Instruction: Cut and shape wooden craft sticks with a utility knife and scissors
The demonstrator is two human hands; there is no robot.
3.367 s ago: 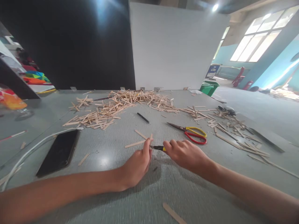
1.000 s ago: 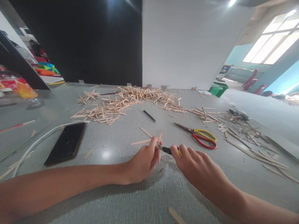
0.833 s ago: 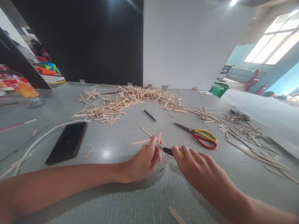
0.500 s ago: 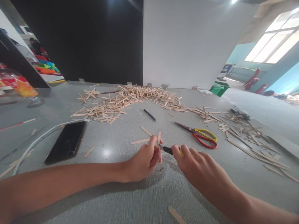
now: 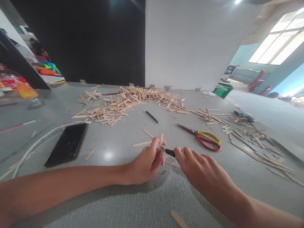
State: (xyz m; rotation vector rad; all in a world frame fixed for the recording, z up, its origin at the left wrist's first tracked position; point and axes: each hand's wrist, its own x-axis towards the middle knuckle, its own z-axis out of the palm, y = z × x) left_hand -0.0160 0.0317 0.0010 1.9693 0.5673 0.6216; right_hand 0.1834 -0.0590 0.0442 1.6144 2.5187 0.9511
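Near the middle of the table, my left hand (image 5: pixel 148 161) is closed on a small wooden craft stick (image 5: pixel 161 139), which points up from between the fingers. My right hand (image 5: pixel 194 163) grips a black and yellow utility knife (image 5: pixel 169 152). Its blade touches the craft stick close to my left fingertips; the exact contact is partly hidden. Two loose sticks lie just beyond my left hand, one of them a flat stick (image 5: pixel 142 144). Scissors (image 5: pixel 199 136) with one yellow and one red handle lie beyond my right hand.
A big heap of craft sticks (image 5: pixel 142 98) spreads along the back by the upright panel. A black pen (image 5: pixel 152 117) lies before it. On the left are a phone (image 5: pixel 67 145), a white cable (image 5: pixel 35 144) and a bottle (image 5: pixel 23 90). Wood scraps (image 5: pixel 256 136) litter the right side.
Almost nothing differs. Both hands keep their grips, and the knife blade stays against the stick with at most a tiny shift.
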